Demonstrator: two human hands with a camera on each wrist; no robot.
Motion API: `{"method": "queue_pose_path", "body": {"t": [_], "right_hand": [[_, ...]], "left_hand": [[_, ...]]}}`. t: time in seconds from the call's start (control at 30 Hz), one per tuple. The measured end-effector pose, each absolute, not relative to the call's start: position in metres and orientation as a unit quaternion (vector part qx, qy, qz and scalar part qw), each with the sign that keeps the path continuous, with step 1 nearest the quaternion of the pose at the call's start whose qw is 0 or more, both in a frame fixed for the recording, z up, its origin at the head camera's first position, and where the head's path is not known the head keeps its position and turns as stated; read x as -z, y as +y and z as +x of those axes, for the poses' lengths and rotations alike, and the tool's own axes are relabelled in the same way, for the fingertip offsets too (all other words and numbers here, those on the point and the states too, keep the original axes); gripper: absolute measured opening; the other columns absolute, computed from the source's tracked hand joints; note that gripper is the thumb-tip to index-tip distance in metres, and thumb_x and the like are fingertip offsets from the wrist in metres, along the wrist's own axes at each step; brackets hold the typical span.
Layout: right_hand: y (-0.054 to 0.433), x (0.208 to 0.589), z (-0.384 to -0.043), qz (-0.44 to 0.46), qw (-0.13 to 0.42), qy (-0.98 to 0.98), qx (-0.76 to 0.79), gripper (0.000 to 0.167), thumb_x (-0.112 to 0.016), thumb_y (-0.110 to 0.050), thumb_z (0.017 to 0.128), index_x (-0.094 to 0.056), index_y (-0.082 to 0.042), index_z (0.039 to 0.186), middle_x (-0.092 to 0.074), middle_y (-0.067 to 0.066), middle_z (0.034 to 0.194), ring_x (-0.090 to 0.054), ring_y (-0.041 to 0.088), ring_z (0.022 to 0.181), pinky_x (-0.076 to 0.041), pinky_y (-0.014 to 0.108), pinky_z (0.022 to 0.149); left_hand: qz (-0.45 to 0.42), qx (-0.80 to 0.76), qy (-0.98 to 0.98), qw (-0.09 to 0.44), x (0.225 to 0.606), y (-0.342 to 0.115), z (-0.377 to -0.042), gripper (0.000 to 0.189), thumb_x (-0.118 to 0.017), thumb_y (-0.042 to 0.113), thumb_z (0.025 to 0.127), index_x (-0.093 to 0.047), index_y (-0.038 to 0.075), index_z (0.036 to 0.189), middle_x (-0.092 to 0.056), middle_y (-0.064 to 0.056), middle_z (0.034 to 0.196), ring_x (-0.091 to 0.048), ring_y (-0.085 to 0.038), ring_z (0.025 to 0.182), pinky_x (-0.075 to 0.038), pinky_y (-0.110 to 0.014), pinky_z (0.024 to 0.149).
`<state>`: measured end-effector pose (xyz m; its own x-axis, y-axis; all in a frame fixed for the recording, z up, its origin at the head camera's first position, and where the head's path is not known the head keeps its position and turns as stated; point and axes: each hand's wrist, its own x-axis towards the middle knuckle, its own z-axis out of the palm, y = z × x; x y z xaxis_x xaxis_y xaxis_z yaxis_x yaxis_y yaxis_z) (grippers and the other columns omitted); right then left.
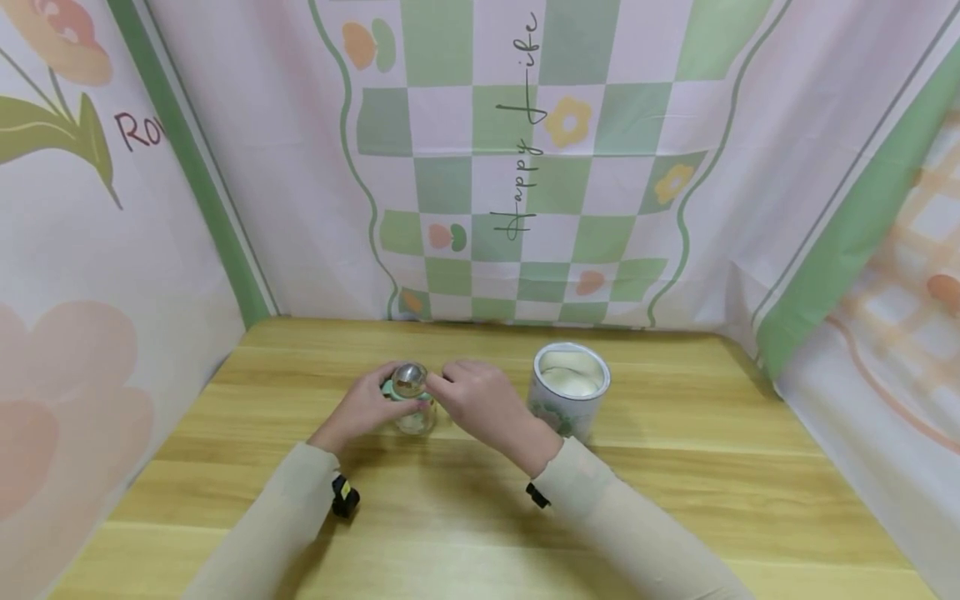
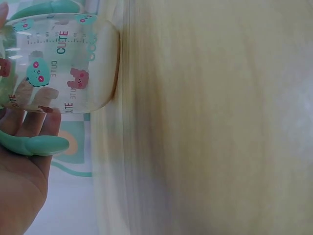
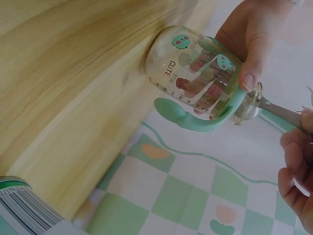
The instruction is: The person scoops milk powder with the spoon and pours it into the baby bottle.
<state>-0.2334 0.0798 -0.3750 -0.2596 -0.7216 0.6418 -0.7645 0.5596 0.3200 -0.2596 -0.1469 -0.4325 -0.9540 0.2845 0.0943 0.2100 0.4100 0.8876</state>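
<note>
A clear baby bottle (image 1: pixel 414 421) with mint-green handles stands on the table. Cartoon prints and the word CUTE mark its side, and its base looks whitish. My left hand (image 1: pixel 366 408) grips it high up, around the green collar. With thumb and fingers, my right hand (image 1: pixel 483 404) pinches a metal spoon (image 1: pixel 409 379), whose shiny rounded end sits over the bottle's mouth. In the right wrist view the spoon's handle (image 3: pixel 283 113) slants in at the glass neck. The left wrist view has the left fingers (image 2: pixel 49 127) behind a green handle (image 2: pixel 46 145).
An uncovered can (image 1: pixel 572 387) of pale powder stands on the wooden table (image 1: pixel 450 533), right of the right hand and close behind that wrist. Patterned cloth (image 1: pixel 442 183) hangs along the table's back and sides.
</note>
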Motion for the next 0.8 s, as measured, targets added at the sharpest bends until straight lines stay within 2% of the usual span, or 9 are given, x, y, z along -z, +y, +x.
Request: {"method": "queue_pose_path", "body": {"t": [0.2, 0.5, 0.63, 0.8], "right_hand": [[0.0800, 0.3753, -0.2341, 0.470, 0.396, -0.788, -0.032, 0.015, -0.073, -0.002, 0.091, -0.062, -0.010, 0.088, -0.061, 0.001, 0.072, -0.052, 0.011, 0.057, -0.045, 0.022, 0.053], [0.0815, 0.3741, -0.2336, 0.467, 0.389, -0.794, -0.004, 0.009, -0.071, -0.004, 0.093, -0.067, -0.012, 0.092, -0.066, 0.001, 0.079, -0.066, 0.014, 0.070, -0.055, 0.025, 0.064], [0.0815, 0.3739, -0.2341, 0.470, 0.392, -0.791, -0.003, 0.011, -0.073, -0.003, 0.092, -0.067, -0.012, 0.091, -0.066, 0.001, 0.080, -0.066, 0.014, 0.071, -0.055, 0.025, 0.064], [0.0818, 0.3736, -0.2344, 0.472, 0.388, -0.792, -0.014, 0.011, -0.072, -0.002, 0.092, -0.066, -0.012, 0.090, -0.066, 0.001, 0.080, -0.066, 0.015, 0.071, -0.055, 0.026, 0.065]], "left_hand": [[0.137, -0.526, 0.838, 0.048, 0.4332, -0.1470, -0.2584, 0.078, -0.085, 0.054, 0.075, -0.054, 0.026, 0.141, -0.066, 0.003, 0.121, -0.062, -0.020, 0.109, -0.048, -0.049, 0.097], [0.137, -0.531, 0.835, 0.048, 0.4330, -0.1470, -0.2585, 0.080, -0.086, 0.051, 0.075, -0.053, 0.023, 0.143, -0.065, 0.001, 0.122, -0.062, -0.020, 0.110, -0.047, -0.049, 0.098], [0.143, -0.531, 0.834, 0.044, 0.4327, -0.1464, -0.2590, 0.076, -0.086, 0.045, 0.078, -0.054, 0.021, 0.142, -0.067, 0.000, 0.120, -0.062, -0.020, 0.108, -0.048, -0.048, 0.097], [0.144, -0.525, 0.838, 0.041, 0.4318, -0.1446, -0.2585, 0.072, -0.084, 0.033, 0.083, -0.052, 0.013, 0.144, -0.067, -0.004, 0.119, -0.063, -0.022, 0.106, -0.048, -0.049, 0.096]]}}
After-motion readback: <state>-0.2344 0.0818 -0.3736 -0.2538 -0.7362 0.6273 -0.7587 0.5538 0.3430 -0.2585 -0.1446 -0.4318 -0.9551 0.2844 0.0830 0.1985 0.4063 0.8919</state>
